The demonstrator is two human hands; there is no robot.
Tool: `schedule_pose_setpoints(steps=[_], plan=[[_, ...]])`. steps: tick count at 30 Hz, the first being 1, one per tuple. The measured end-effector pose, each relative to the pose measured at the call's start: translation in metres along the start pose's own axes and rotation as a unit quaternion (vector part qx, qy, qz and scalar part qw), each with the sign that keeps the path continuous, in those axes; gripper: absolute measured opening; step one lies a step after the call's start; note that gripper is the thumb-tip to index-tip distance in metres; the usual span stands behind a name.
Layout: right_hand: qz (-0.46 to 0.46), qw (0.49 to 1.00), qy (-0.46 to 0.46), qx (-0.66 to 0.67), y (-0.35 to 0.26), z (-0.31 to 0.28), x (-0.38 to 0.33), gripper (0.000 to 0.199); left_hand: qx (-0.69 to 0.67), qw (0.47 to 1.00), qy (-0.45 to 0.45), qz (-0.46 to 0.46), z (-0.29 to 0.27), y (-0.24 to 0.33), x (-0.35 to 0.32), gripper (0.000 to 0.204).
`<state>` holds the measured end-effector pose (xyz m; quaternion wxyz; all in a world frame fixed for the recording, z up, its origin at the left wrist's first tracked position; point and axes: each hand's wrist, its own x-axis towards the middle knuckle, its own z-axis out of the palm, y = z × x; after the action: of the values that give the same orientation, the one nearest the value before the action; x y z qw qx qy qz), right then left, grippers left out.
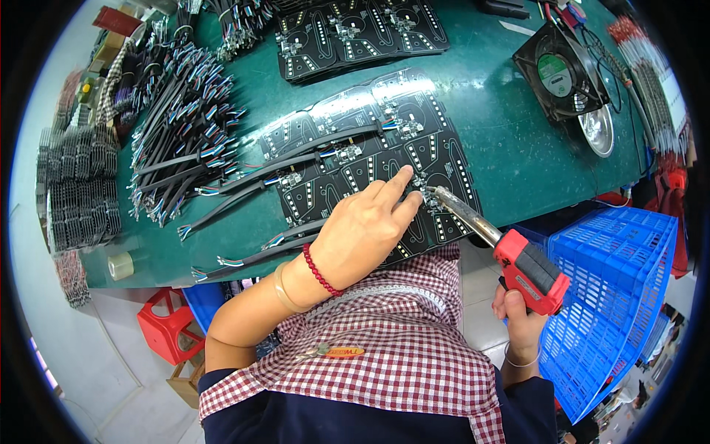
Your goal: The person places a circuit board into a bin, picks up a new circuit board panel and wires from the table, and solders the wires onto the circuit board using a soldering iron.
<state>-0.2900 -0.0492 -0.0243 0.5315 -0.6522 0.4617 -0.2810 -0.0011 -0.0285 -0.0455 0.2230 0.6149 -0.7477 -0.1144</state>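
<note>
My left hand (pixel 370 218) lies over a black circuit board panel (pixel 355 174) on the green table. Its index finger and thumb come together at a small metal part near the panel's right side. Whatever sits between the fingertips is too small and covered to make out. My right hand (pixel 518 320) grips a red and black soldering gun (pixel 529 270), whose metal tip reaches the board just beside my left fingertips. Flat black cables (pixel 318 152) with coloured wire ends lie across the panel from the left. Others (pixel 259 256) run under my left hand and wrist.
A pile of black cables (pixel 181 133) fills the table's left, beside stacked metal-pinned pieces (pixel 81 185) and a tape roll (pixel 120 265). More boards (pixel 362 33) lie at the back. A black fan (pixel 558 70) stands at right, above blue crates (pixel 603 281). A red stool (pixel 166 325) is lower left.
</note>
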Motion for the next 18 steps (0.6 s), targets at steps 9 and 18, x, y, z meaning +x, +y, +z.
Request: schedule_pose_setpoints(steps=[9, 18], plan=[[-0.01, 1.0, -0.005, -0.007, 0.005, 0.001, -0.002, 0.035, -0.005, 1.0, 0.002, 0.0, 0.002, -0.001, -0.002, 0.04], [0.016, 1.0, -0.003, 0.007, -0.007, 0.004, 0.002, 0.037, -0.01, 1.0, 0.019, -0.006, 0.006, 0.001, -0.003, 0.041]])
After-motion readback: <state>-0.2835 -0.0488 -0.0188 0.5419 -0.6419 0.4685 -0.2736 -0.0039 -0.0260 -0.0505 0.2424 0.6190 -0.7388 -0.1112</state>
